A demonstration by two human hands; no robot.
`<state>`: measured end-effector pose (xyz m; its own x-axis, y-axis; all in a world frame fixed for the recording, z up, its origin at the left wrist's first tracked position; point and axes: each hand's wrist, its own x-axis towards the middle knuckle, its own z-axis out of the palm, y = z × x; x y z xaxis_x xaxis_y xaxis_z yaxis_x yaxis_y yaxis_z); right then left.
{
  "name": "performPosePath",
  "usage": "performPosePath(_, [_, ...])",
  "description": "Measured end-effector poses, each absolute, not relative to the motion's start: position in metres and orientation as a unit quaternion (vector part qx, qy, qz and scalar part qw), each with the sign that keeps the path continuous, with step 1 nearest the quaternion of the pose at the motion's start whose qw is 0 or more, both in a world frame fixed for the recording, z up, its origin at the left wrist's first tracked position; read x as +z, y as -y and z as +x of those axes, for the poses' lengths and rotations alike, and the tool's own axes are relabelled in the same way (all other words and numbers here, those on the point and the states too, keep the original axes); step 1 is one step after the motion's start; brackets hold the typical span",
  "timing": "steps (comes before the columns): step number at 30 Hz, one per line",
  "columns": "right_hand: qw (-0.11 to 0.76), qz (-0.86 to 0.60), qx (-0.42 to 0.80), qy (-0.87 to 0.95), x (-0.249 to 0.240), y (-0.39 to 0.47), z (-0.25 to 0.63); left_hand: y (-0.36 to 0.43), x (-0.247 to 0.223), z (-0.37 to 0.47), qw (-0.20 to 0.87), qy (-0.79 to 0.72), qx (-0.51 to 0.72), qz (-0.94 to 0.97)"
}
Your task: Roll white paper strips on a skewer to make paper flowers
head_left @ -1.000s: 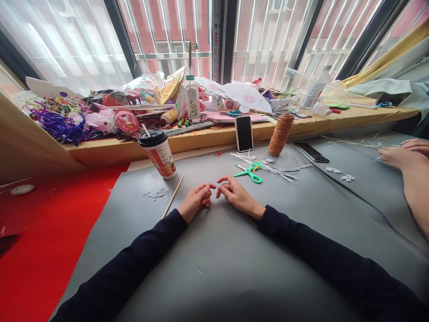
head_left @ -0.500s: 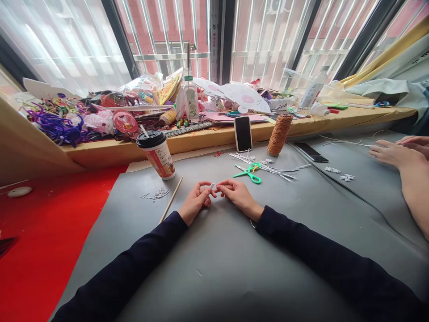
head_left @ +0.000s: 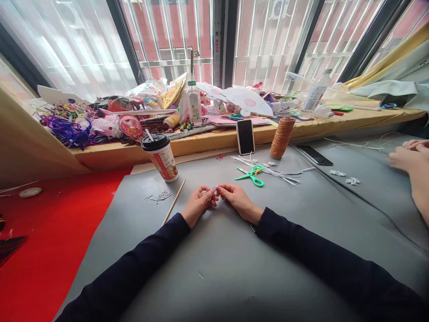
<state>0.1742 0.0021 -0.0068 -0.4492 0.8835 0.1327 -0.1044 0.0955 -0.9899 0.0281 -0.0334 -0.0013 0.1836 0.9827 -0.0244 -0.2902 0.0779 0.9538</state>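
"Well, where is room showing?"
"Grey mat [head_left: 217, 286] is spreading between the dark sleeves [head_left: 134, 264], its left edge bordering a red surface [head_left: 63, 228]"
"And the grip?"
"Left hand [head_left: 197, 205] and right hand [head_left: 238, 201] are pinching a small white piece [head_left: 215, 188] together over the mat"

Mat [head_left: 214, 286] is lying open between the dark sleeves [head_left: 134, 264], leaving passing room nearer the body. Cup [head_left: 162, 163] is standing upright beyond left hand [head_left: 199, 203], stick [head_left: 174, 202] lying just beside it. Scissors [head_left: 252, 174] and white strips [head_left: 280, 171] are sitting low beyond right hand [head_left: 237, 200]; spool [head_left: 282, 138] and propped phone [head_left: 246, 137] are rising behind (ledge clutter [head_left: 130, 126] crowding farther back).
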Motion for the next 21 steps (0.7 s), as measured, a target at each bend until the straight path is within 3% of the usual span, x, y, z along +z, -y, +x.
performPosePath(8, [0.391,-0.255,0.697,0.545,-0.0079,0.0026,0.1716,0.0337,-0.005,0.0325,0.573,-0.411,0.541,0.458])
performPosePath(14, [0.394,-0.297,0.682,0.54,-0.0088,0.0016,0.173,0.0363,-0.0029,0.0326,0.503,-0.456,0.564,0.469])
performPosePath(21, [0.392,-0.312,0.646,0.576,-0.006,0.0014,0.1675,0.031,-0.0074,0.0305,0.544,-0.433,0.594,0.405])
